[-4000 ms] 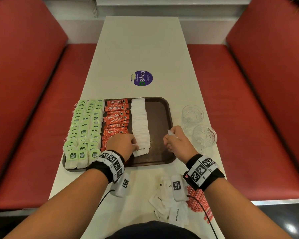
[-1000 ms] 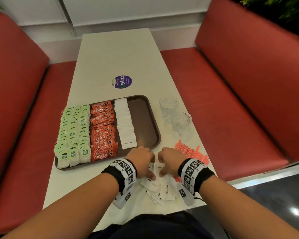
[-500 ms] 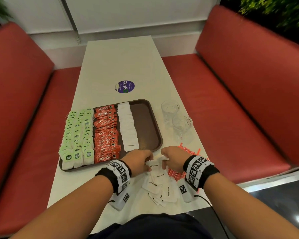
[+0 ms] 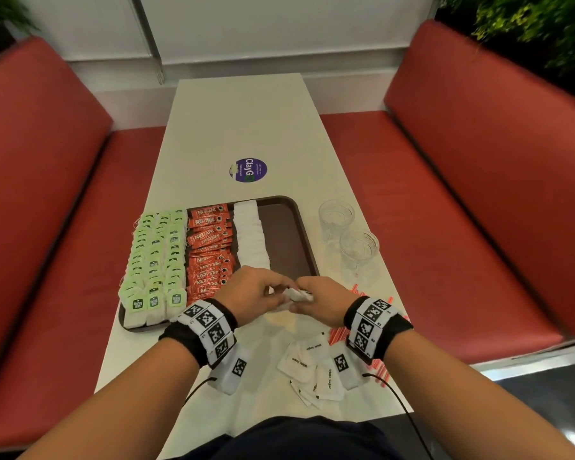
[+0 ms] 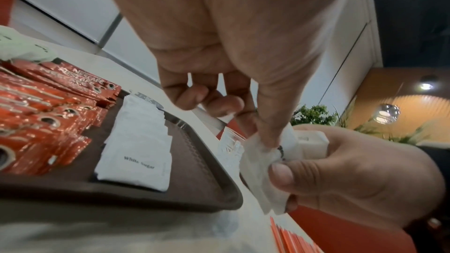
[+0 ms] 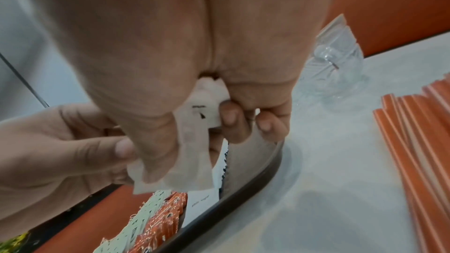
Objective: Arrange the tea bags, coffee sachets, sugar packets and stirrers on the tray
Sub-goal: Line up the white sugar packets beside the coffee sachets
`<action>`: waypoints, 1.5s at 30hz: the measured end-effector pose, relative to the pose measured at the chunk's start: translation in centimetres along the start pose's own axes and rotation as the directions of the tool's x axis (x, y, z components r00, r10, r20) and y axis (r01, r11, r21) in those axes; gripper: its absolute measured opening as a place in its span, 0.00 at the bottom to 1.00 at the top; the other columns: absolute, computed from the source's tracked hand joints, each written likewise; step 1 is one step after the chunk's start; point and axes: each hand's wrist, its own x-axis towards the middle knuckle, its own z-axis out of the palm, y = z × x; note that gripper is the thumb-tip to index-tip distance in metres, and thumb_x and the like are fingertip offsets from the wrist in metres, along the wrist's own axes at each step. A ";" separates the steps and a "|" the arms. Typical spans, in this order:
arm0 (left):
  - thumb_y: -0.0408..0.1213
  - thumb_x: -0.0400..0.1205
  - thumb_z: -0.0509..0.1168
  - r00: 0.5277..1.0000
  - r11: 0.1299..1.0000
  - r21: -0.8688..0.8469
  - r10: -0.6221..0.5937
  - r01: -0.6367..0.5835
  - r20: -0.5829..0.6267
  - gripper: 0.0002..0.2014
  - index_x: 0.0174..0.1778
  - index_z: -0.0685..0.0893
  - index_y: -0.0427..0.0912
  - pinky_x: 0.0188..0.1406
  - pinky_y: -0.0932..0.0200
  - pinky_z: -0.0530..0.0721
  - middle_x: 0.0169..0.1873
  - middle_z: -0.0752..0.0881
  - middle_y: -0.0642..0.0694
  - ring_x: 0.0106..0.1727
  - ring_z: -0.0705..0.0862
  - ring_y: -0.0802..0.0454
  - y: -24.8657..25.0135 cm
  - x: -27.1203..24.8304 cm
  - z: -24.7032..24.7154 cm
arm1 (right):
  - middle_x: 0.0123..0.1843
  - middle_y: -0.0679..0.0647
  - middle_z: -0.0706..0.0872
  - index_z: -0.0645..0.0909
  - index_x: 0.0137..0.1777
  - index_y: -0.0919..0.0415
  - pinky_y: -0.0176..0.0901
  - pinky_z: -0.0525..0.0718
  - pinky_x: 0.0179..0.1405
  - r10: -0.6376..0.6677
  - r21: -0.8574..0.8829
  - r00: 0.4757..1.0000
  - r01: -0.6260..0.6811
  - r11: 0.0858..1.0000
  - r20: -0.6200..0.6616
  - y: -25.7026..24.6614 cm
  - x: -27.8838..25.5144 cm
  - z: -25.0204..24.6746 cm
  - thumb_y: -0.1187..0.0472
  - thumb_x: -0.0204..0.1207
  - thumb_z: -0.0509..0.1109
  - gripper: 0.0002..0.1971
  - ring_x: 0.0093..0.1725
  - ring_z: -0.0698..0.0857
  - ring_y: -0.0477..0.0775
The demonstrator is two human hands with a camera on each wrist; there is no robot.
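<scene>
A brown tray [image 4: 289,234] carries rows of green tea bags [image 4: 156,257], red coffee sachets [image 4: 210,250] and one line of white sugar packets [image 4: 251,234]; its right strip is bare. Above the tray's near right corner both hands meet on a small bunch of sugar packets [image 4: 297,295]. My left hand [image 4: 256,293] pinches the bunch [image 5: 260,161] from above, thumb on it. My right hand [image 4: 316,298] grips the same bunch [image 6: 192,161] between thumb and curled fingers. More loose sugar packets [image 4: 309,370] lie on the table near me. Orange stirrers [image 4: 337,335] lie under my right wrist.
Two clear glasses [image 4: 336,215] [image 4: 359,249] stand right of the tray. A round purple sticker [image 4: 251,171] is on the table beyond it. Red bench seats [image 4: 445,210] flank the narrow white table, whose right edge is close to the stirrers [image 6: 418,141].
Both hands left the loose pile with a bunch of sugar packets and rose forward to the tray's near edge. The head view has swung back to centre on the table.
</scene>
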 end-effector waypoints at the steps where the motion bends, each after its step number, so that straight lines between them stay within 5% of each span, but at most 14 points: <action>1: 0.43 0.77 0.76 0.999 1.000 -0.016 0.009 -0.010 -0.038 0.10 0.53 0.91 0.60 0.36 0.70 0.76 0.38 0.87 0.58 0.36 0.81 0.58 -0.1 -0.1 -0.1 | 0.40 0.43 0.81 0.73 0.40 0.44 0.36 0.73 0.37 -0.019 0.034 1.000 0.020 0.999 -0.003 -0.2 0.0 0.0 0.51 0.80 0.74 0.11 0.39 0.79 0.42; 5: 0.44 0.76 0.78 0.988 0.995 -0.098 -0.041 0.026 -0.147 0.06 0.43 0.88 0.59 0.38 0.58 0.80 0.39 0.86 0.59 0.37 0.79 0.52 -0.2 -0.2 -0.5 | 0.36 0.43 0.81 0.73 0.37 0.45 0.35 0.74 0.34 -0.050 0.109 0.997 0.057 0.992 -0.060 -0.5 0.7 0.2 0.51 0.76 0.77 0.14 0.34 0.79 0.42; 11: 0.44 0.78 0.76 0.974 0.988 -0.123 -0.120 0.098 -0.191 0.02 0.42 0.89 0.54 0.35 0.71 0.74 0.36 0.88 0.61 0.36 0.82 0.62 -1.1 -0.1 -1.9 | 0.31 0.45 0.78 0.78 0.35 0.55 0.36 0.70 0.30 -0.018 0.169 0.996 0.032 0.985 -0.082 -0.6 2.0 0.0 0.48 0.68 0.84 0.18 0.30 0.74 0.44; 13: 0.40 0.81 0.73 0.960 0.978 -0.162 -0.165 0.129 -0.226 0.03 0.43 0.87 0.54 0.34 0.72 0.75 0.35 0.87 0.59 0.35 0.82 0.63 -1.4 -0.1 -2.8 | 0.32 0.45 0.82 0.81 0.38 0.55 0.38 0.73 0.33 -0.001 0.185 0.996 0.017 0.983 -0.085 -0.4 2.2 -0.3 0.49 0.73 0.80 0.13 0.32 0.78 0.45; 17: 0.36 0.84 0.68 0.960 0.984 -0.114 -0.162 0.139 -0.230 0.07 0.49 0.87 0.55 0.42 0.74 0.75 0.40 0.86 0.61 0.43 0.82 0.69 -2.3 0.2 -4.4 | 0.34 0.39 0.87 0.73 0.48 0.45 0.41 0.78 0.37 -0.004 0.173 0.991 0.027 0.985 -0.133 -0.1 2.5 -0.4 0.60 0.85 0.67 0.08 0.36 0.82 0.36; 20: 0.37 0.84 0.68 0.985 0.994 -0.014 -0.108 0.107 -0.134 0.08 0.52 0.89 0.55 0.47 0.70 0.75 0.44 0.85 0.62 0.46 0.80 0.70 -2.5 0.6 -4.4 | 0.51 0.43 0.86 0.75 0.66 0.48 0.45 0.84 0.48 -0.025 0.184 0.992 0.048 0.982 -0.124 -0.7 3.0 -0.7 0.57 0.86 0.65 0.11 0.48 0.85 0.46; 23: 0.41 0.80 0.74 0.985 0.988 -0.089 -0.133 0.124 -0.109 0.06 0.50 0.88 0.57 0.42 0.67 0.79 0.38 0.87 0.63 0.42 0.83 0.67 -2.0 1.0 -3.7 | 0.45 0.45 0.85 0.81 0.53 0.49 0.40 0.81 0.42 -0.088 0.178 0.990 0.107 0.978 -0.111 -1.9 3.8 -0.9 0.51 0.83 0.69 0.04 0.42 0.83 0.44; 25: 0.41 0.77 0.77 0.978 0.982 -0.148 -0.143 0.121 -0.151 0.09 0.49 0.87 0.56 0.42 0.59 0.84 0.38 0.88 0.59 0.40 0.85 0.60 -1.8 1.3 -3.3 | 0.38 0.44 0.82 0.76 0.41 0.47 0.38 0.75 0.36 -0.095 0.165 0.988 0.115 0.980 -0.125 -2.4 4.4 -0.9 0.53 0.82 0.70 0.09 0.36 0.79 0.43; 29: 0.44 0.73 0.80 0.956 0.955 -0.221 -0.239 0.199 -0.172 0.13 0.50 0.85 0.56 0.42 0.64 0.83 0.41 0.88 0.58 0.41 0.84 0.61 -2.4 1.3 -3.3 | 0.41 0.50 0.86 0.79 0.48 0.54 0.52 0.85 0.40 -0.046 0.204 0.985 0.081 0.976 -0.169 -2.3 5.1 -0.5 0.50 0.83 0.67 0.08 0.40 0.84 0.53; 35: 0.41 0.76 0.78 0.913 0.916 -0.069 -0.400 0.395 -0.086 0.12 0.50 0.82 0.57 0.41 0.64 0.79 0.43 0.87 0.58 0.43 0.84 0.61 -5.1 0.6 -2.2 | 0.43 0.52 0.86 0.80 0.49 0.57 0.56 0.85 0.47 0.038 0.146 0.989 -0.016 0.989 -0.145 -1.3 5.6 0.0 0.55 0.84 0.64 0.07 0.42 0.84 0.54; 39: 0.44 0.75 0.79 0.876 0.873 0.104 -0.482 0.476 0.035 0.14 0.53 0.83 0.54 0.47 0.58 0.82 0.47 0.86 0.55 0.49 0.84 0.55 -5.9 0.7 -0.4 | 0.42 0.49 0.84 0.75 0.53 0.53 0.42 0.80 0.35 0.114 0.167 0.985 -0.091 0.982 -0.133 -0.5 5.4 0.1 0.54 0.86 0.63 0.04 0.38 0.82 0.51; 45: 0.50 0.72 0.79 0.884 0.859 0.208 -0.455 0.468 -0.111 0.19 0.55 0.82 0.55 0.53 0.54 0.81 0.48 0.81 0.55 0.52 0.80 0.52 -6.7 1.2 0.8 | 0.38 0.53 0.83 0.71 0.53 0.56 0.41 0.77 0.33 0.151 0.253 0.984 -0.123 0.960 -0.095 -0.3 5.2 0.3 0.52 0.86 0.62 0.08 0.33 0.79 0.50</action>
